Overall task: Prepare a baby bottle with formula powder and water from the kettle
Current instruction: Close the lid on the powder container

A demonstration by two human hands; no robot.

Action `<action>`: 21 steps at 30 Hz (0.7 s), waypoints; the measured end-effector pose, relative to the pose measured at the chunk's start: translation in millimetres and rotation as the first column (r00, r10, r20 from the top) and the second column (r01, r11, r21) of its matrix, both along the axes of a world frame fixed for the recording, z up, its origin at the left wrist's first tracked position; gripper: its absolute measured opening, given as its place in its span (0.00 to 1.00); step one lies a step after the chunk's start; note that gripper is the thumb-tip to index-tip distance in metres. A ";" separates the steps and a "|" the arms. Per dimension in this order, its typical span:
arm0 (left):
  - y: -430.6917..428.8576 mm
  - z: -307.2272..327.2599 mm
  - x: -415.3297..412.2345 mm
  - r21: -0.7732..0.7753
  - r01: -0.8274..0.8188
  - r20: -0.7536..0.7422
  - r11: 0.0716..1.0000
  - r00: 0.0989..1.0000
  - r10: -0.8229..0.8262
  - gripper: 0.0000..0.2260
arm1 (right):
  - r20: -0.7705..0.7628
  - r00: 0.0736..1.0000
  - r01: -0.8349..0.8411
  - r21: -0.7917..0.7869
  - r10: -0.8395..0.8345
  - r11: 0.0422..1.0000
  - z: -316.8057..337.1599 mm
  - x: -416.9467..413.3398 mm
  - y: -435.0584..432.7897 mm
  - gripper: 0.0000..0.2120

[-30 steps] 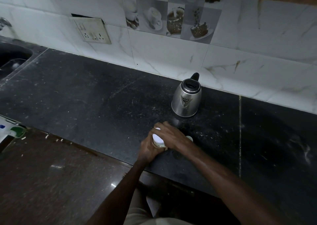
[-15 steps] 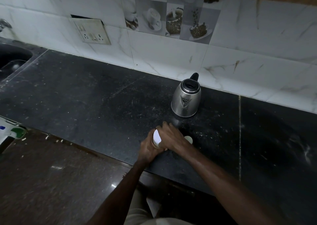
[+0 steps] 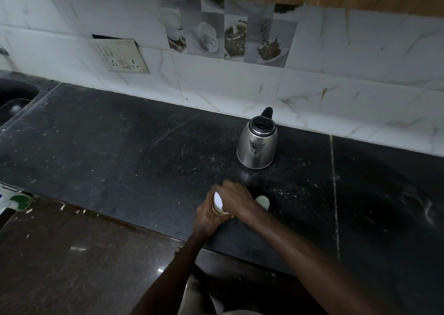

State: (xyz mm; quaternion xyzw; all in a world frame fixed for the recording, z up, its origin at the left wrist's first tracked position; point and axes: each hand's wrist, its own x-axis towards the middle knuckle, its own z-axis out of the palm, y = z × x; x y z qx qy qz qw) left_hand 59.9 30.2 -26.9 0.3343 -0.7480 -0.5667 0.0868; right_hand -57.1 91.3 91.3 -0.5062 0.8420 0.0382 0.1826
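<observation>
Two hands on one white-lidded container [image 3: 218, 201] near the front edge of the black countertop [image 3: 120, 158]. Grips its body with the left hand [image 3: 206, 216] to steady it; clamps the right hand [image 3: 237, 199] over its top, probably to twist (formula jar or bottle, cannot tell). Steel kettle [image 3: 257, 146] upright behind, apart, within reach.

Two bare forearms [image 3: 300, 249], pale beige garment [image 3: 199, 295]

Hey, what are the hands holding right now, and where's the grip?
A small white-topped container: the left hand wraps its body, and the right hand curls over its top.
</observation>
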 end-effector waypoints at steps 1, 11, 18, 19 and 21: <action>-0.4 -3.4 -0.3 0.021 -0.008 0.004 1.000 1.000 0.008 0.59 | -0.043 0.999 -0.004 0.024 0.005 1.000 1.7 0.7 -0.4 0.18; -2.2 -1.5 2.5 -0.064 -0.029 0.016 0.998 0.999 0.030 0.43 | 0.145 0.989 -0.003 0.005 0.002 1.000 -5.5 -15.0 6.9 0.32; -1.0 2.3 0.7 -0.057 -0.025 0.007 0.998 1.000 0.026 0.43 | -0.096 0.965 0.242 -0.032 -0.245 0.970 -7.6 -8.3 2.7 0.22; -1.2 1.7 0.4 -0.057 -0.027 0.003 0.998 1.000 0.027 0.43 | -0.095 0.963 0.251 -0.020 -0.252 0.968 -7.3 -10.8 4.8 0.24; -1.9 -0.2 1.1 -0.074 -0.033 0.012 0.997 0.999 0.034 0.44 | -0.014 0.980 0.198 0.003 -0.198 0.980 -4.7 -9.9 7.3 0.29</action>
